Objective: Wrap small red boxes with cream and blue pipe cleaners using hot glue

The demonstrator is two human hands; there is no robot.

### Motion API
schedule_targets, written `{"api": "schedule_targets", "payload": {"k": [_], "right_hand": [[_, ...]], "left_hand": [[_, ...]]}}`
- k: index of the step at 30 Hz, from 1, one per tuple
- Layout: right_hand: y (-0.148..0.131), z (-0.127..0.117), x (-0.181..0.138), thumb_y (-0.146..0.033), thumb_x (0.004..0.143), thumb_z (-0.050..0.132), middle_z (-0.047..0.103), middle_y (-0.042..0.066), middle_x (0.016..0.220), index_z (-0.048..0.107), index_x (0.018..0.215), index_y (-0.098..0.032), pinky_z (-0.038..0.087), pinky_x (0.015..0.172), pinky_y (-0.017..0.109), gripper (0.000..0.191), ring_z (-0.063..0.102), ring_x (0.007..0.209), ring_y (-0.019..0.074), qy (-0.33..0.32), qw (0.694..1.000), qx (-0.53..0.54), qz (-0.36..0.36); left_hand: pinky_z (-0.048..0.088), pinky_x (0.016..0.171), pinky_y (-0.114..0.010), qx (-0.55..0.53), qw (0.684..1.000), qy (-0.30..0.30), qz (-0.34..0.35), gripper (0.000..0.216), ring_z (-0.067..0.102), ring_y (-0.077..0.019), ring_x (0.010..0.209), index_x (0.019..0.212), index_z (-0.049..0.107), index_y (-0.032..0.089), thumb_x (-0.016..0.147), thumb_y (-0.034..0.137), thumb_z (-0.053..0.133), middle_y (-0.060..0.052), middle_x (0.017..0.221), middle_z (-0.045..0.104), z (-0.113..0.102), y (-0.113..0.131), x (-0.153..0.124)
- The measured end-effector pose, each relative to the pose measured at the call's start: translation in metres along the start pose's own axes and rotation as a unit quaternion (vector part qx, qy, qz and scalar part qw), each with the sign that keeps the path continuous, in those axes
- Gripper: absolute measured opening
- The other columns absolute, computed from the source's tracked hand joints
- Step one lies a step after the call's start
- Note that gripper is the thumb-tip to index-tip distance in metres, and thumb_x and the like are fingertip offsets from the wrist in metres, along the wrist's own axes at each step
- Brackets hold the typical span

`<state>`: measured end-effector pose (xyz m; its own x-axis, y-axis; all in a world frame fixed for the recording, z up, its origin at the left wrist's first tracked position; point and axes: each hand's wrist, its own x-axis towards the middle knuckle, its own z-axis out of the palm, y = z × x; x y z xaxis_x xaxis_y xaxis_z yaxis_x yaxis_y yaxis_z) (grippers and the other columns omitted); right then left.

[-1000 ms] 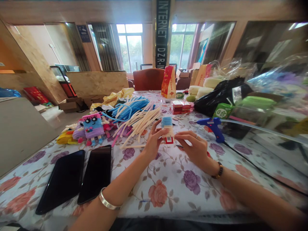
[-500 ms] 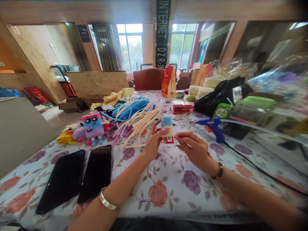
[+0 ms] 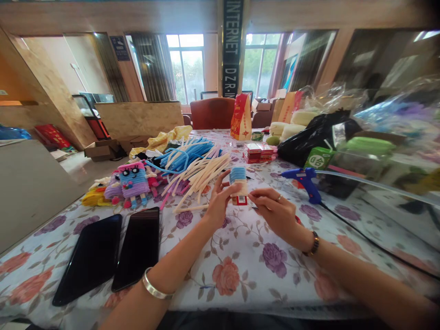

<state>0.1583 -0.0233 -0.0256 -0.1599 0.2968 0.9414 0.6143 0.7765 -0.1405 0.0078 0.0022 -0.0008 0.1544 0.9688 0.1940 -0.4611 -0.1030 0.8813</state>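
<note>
My left hand (image 3: 220, 200) is closed around a small box (image 3: 242, 200) with a red and white printed lower end and a barcode. Fuzzy blue pipe cleaner (image 3: 238, 173) wraps its top, with cream rows below, partly behind my thumb. At the box's right edge, my right hand (image 3: 275, 211) pinches what looks like the end of the cream pipe cleaner (image 3: 244, 188). A thin dark tip and a bit of red show beside that hand; what they belong to is mostly hidden. Left of the box lies a pile of loose cream pipe cleaners (image 3: 202, 176).
Blue pipe cleaners (image 3: 187, 153) lie behind the cream ones. Finished fuzzy dolls (image 3: 133, 181) sit at left, above two black phone-like devices (image 3: 137, 247). A blue glue gun (image 3: 309, 183) with a black cord is at right. Red boxes (image 3: 257, 153) and a black bag (image 3: 312, 137) stand farther back.
Both hands and the box have shifted very slightly left. The grips look the same.
</note>
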Motion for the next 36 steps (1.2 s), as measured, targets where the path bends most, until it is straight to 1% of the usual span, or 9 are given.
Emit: {"api": "schedule_targets", "payload": {"k": [6, 13, 19, 24, 28, 33, 36], "right_hand": [[0.0006, -0.0007, -0.0001, -0.013, 0.084, 0.056, 0.068, 0.003, 0.083, 0.061, 0.070, -0.022, 0.055, 0.064, 0.022, 0.017, 0.066, 0.072, 0.0117, -0.004, 1.000, 0.005, 0.001], [0.0019, 0.0005, -0.0012, -0.012, 0.083, 0.057, 0.068, 0.004, 0.083, 0.061, 0.071, -0.021, 0.055, 0.065, 0.023, 0.016, 0.065, 0.073, 0.0118, -0.004, 1.000, 0.016, 0.004], [0.0014, -0.0007, -0.0005, -0.013, 0.083, 0.056, 0.068, 0.005, 0.084, 0.062, 0.072, -0.021, 0.056, 0.065, 0.024, 0.016, 0.066, 0.073, 0.0127, -0.006, 1.000, 0.018, 0.007], [0.0024, -0.0008, -0.0012, -0.012, 0.082, 0.057, 0.068, 0.004, 0.084, 0.062, 0.071, -0.022, 0.056, 0.066, 0.023, 0.015, 0.066, 0.074, 0.0125, -0.003, 1.000, 0.018, 0.007], [0.0017, -0.0007, -0.0006, -0.013, 0.083, 0.056, 0.068, 0.003, 0.084, 0.062, 0.071, -0.022, 0.056, 0.066, 0.024, 0.016, 0.066, 0.074, 0.0125, -0.007, 1.000, 0.020, 0.010], [0.0017, -0.0011, 0.0000, -0.013, 0.083, 0.056, 0.068, 0.004, 0.084, 0.061, 0.070, -0.021, 0.055, 0.065, 0.023, 0.016, 0.066, 0.073, 0.0123, -0.011, 1.000, 0.018, 0.014], [0.0033, -0.0007, -0.0008, -0.012, 0.082, 0.057, 0.067, 0.005, 0.085, 0.061, 0.070, -0.021, 0.055, 0.065, 0.023, 0.016, 0.065, 0.073, 0.0123, -0.009, 1.000, 0.013, 0.019]], "left_hand": [[0.045, 0.066, -0.023, -0.006, 1.000, -0.003, -0.004, 0.056, 0.059, -0.0120, 0.074, 0.118, 0.054, 0.028, 0.065, 0.022, 0.070, 0.000, 0.087, 0.059, -0.0013, -0.0016, 0.0005], [0.044, 0.061, -0.021, -0.007, 1.000, -0.009, -0.013, 0.055, 0.057, -0.0112, 0.071, 0.118, 0.054, 0.026, 0.065, 0.023, 0.069, 0.000, 0.083, 0.058, 0.0005, 0.0007, -0.0005], [0.045, 0.060, -0.020, -0.004, 1.000, -0.007, -0.010, 0.054, 0.058, -0.0108, 0.071, 0.118, 0.054, 0.027, 0.066, 0.023, 0.069, 0.000, 0.084, 0.059, 0.0006, 0.0003, -0.0007], [0.044, 0.060, -0.019, -0.007, 1.000, 0.002, -0.020, 0.056, 0.059, -0.0113, 0.072, 0.117, 0.054, 0.027, 0.064, 0.022, 0.070, 0.001, 0.083, 0.060, 0.0011, 0.0006, -0.0006], [0.045, 0.061, -0.020, 0.000, 1.000, 0.005, -0.025, 0.056, 0.060, -0.0123, 0.074, 0.118, 0.055, 0.027, 0.064, 0.023, 0.071, -0.001, 0.086, 0.061, 0.0013, 0.0011, -0.0006], [0.047, 0.064, -0.021, 0.014, 1.000, 0.000, -0.016, 0.055, 0.060, -0.0128, 0.079, 0.119, 0.054, 0.029, 0.067, 0.023, 0.070, -0.002, 0.091, 0.059, 0.0007, 0.0006, -0.0007], [0.047, 0.065, -0.020, 0.021, 1.000, -0.012, -0.010, 0.058, 0.060, -0.0135, 0.084, 0.124, 0.051, 0.031, 0.069, 0.024, 0.070, -0.004, 0.099, 0.059, -0.0002, 0.0000, -0.0003]]}}
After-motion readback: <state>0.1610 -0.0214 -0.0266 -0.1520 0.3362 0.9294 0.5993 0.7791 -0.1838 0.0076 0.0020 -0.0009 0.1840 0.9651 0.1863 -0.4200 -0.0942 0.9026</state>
